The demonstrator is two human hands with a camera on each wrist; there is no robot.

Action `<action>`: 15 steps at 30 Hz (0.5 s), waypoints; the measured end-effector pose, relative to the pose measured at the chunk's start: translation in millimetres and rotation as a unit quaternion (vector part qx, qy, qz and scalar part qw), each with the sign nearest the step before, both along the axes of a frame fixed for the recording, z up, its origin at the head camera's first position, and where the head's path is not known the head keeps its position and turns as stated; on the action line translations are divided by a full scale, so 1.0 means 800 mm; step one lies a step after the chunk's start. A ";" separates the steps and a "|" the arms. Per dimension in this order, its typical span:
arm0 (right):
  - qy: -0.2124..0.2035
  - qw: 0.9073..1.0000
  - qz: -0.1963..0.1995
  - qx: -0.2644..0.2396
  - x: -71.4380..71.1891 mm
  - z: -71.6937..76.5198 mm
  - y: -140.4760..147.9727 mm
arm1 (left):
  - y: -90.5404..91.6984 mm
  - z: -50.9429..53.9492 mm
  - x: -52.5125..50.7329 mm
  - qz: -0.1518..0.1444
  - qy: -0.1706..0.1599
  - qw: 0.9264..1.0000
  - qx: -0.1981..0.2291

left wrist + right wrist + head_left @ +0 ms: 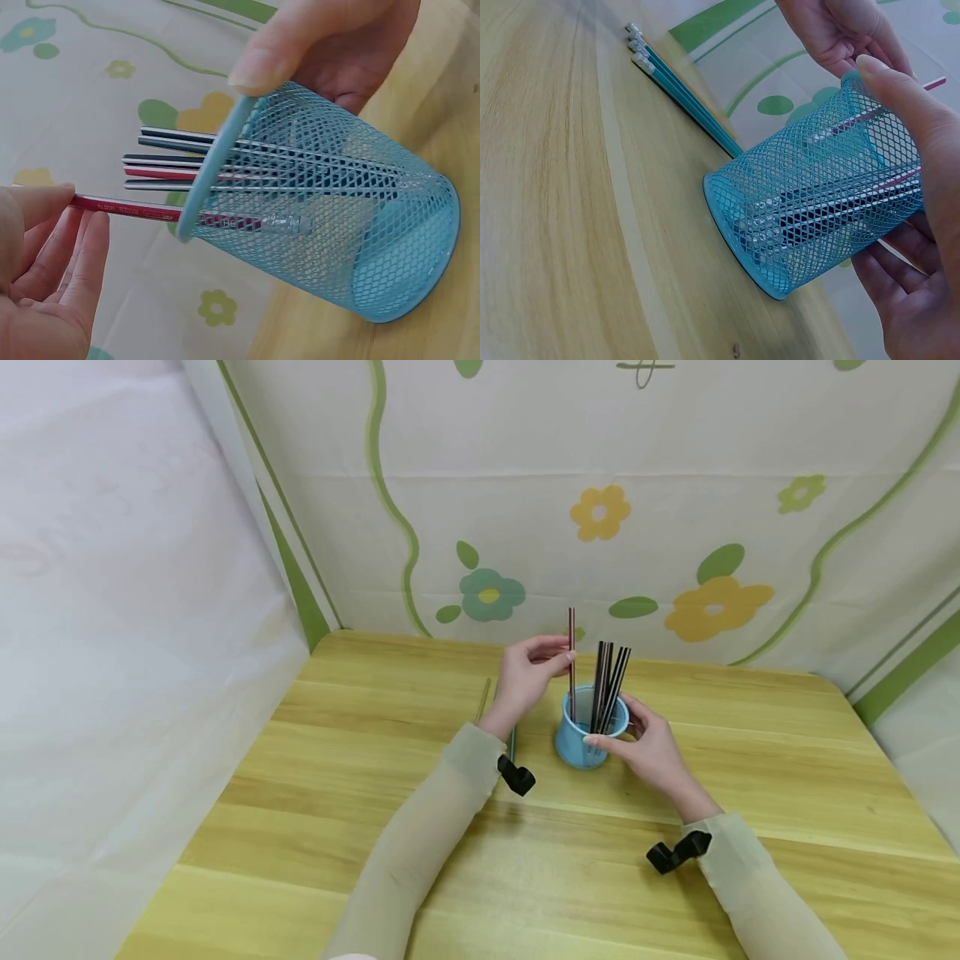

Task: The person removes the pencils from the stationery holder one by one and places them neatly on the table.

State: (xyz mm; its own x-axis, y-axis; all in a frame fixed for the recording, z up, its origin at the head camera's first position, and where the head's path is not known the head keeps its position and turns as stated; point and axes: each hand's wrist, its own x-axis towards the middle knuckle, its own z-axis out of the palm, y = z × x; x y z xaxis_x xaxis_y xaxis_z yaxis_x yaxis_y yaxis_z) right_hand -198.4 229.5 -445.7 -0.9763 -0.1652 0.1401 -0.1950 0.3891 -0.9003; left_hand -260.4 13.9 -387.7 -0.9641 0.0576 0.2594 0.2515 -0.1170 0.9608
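Observation:
My left hand pinches a dark red pencil between thumb and fingers. The pencil's eraser end is inside the blue mesh pencil cup, above the cup's bottom in the left wrist view. My right hand grips the cup, its thumb at the near side of the rim and its fingers round the far side. Several striped pencils, mostly black and one with red, lean together in the cup, eraser ends down. The cup stands on the table.
Several green pencils with white eraser ends lie on the wooden table, partly hidden by my left wrist in the head view. A yellowish pencil lies beside them. A flowered cloth hangs behind the table.

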 end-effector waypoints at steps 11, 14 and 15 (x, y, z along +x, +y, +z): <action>0.012 1.000 -0.001 0.006 -0.002 -0.003 0.002 | -0.017 0.023 0.003 0.015 0.030 0.999 0.024; 0.012 1.000 -0.001 0.008 -0.002 -0.003 0.002 | -0.021 0.030 0.003 0.021 0.041 0.998 0.030; 0.011 1.000 -0.002 0.007 -0.001 -0.002 0.002 | -0.022 0.032 0.003 0.023 0.044 0.998 0.031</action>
State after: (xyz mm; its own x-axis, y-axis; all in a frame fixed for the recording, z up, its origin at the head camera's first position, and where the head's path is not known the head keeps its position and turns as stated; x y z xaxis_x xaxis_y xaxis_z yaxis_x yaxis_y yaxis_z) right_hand -199.4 230.9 -447.3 -0.9737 -0.1638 0.1584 -0.2126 0.4028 -0.8903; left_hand -257.6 -3.4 -361.8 -0.9383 -0.0044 0.3457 0.3418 -0.1620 0.9257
